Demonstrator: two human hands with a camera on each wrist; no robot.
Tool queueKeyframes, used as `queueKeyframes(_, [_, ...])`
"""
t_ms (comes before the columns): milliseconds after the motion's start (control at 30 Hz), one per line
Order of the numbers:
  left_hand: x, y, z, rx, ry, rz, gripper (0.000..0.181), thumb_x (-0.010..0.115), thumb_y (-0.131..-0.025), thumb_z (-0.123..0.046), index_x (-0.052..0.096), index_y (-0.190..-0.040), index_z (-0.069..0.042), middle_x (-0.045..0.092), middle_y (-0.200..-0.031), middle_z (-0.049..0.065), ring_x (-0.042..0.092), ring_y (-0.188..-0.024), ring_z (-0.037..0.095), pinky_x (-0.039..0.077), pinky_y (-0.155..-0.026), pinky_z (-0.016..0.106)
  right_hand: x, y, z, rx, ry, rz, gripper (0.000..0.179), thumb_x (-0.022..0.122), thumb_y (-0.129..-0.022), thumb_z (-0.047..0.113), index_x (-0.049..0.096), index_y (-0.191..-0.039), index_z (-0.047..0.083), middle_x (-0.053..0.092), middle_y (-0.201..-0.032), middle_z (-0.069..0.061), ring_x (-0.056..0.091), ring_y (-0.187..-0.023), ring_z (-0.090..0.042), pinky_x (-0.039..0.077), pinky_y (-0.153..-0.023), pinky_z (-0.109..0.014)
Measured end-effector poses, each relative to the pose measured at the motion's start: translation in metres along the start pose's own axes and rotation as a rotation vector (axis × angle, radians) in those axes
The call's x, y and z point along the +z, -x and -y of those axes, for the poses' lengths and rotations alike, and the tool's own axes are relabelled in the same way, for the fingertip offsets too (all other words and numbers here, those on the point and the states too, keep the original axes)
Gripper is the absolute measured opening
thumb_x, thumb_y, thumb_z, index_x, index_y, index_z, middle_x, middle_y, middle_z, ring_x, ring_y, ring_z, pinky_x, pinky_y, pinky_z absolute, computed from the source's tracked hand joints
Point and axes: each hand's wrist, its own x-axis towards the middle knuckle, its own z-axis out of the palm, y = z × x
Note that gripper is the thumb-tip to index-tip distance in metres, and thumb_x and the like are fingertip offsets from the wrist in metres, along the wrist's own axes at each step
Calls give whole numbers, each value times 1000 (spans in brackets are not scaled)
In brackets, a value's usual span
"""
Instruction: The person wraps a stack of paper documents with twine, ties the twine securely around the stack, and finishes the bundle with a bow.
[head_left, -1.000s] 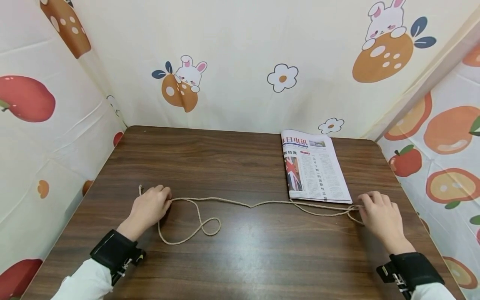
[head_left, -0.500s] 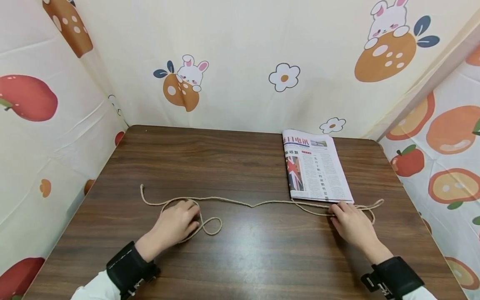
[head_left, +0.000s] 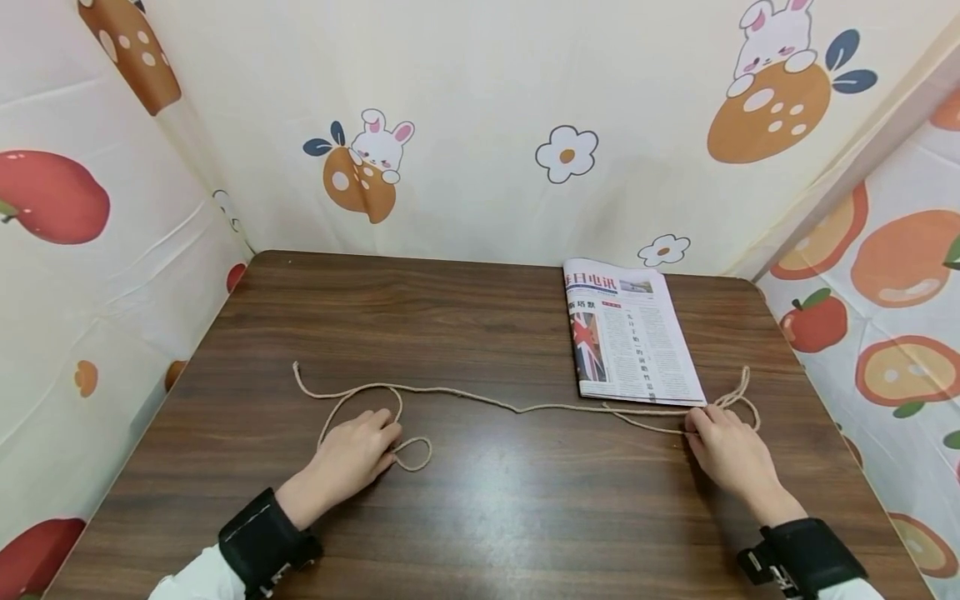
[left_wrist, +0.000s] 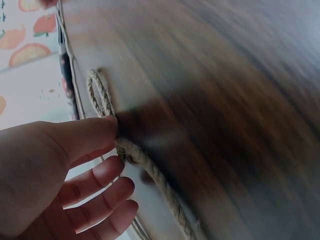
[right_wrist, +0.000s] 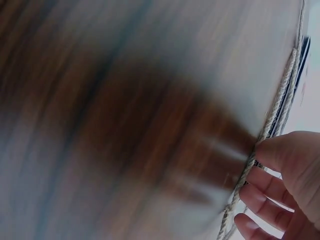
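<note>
A thin beige twine rope (head_left: 480,398) stretches across the brown table in the head view, with a small loop (head_left: 426,454) in its left part. My left hand (head_left: 347,457) pinches the rope beside this loop; in the left wrist view, thumb and index finger meet on the strand (left_wrist: 165,187) below the loop (left_wrist: 91,90). By the near right corner of a folded newspaper (head_left: 633,333), my right hand (head_left: 731,454) pinches the rope's doubled right part. Strands of rope (right_wrist: 276,100) run past the right thumb in the right wrist view. The fingers partly hide the gripped spots.
The wooden table (head_left: 487,317) reaches back to a printed curtain (head_left: 472,200). Patterned cloth hangs at the left (head_left: 97,292) and right (head_left: 900,275). The rope's left end (head_left: 296,367) lies loose, and its right bends (head_left: 744,383) extend beyond the right hand.
My left hand has moved rightward from near the rope's left end to its small loop. My right hand moved left along the rope, then slightly back right. The rope's right part has shifted.
</note>
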Motion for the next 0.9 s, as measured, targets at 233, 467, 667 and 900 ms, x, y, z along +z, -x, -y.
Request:
queueKeyframes(233, [-6,10,16,-59,-8,5,26,79,-65,-16,54,-72,-15,44,-70,-4,47,-61,15,39,-51,28,-1,3,-11,77,9,32,43,77,-62,3,52,-97,-2,57,-74,-14,52,-59,-31,39,-48,-43])
queueKeyframes(467, [-12,20,43,-209,25,73,25,77,-71,-15,51,-71,-15,42,-69,-3,42,-56,10,34,-47,26,0,3,-16,66,18,26,47,78,-61,4,54,-101,-1,58,-76,-16,53,-60,-33,40,-50,-46])
queueKeyframes(667, [-18,31,73,-354,57,131,20,73,-76,-14,53,-74,-12,43,-68,-1,39,-54,11,33,-48,28,-1,6,-20,83,16,15,51,78,-60,4,54,-105,-1,58,-75,-15,52,-59,-33,39,-49,-45])
queueKeyframes(900, [-22,40,97,-430,46,123,20,71,-76,-12,52,-72,-10,43,-65,1,40,-51,14,32,-45,31,-5,8,-30,113,16,33,52,77,-61,2,52,-106,-2,58,-74,-17,52,-57,-34,39,-46,-46])
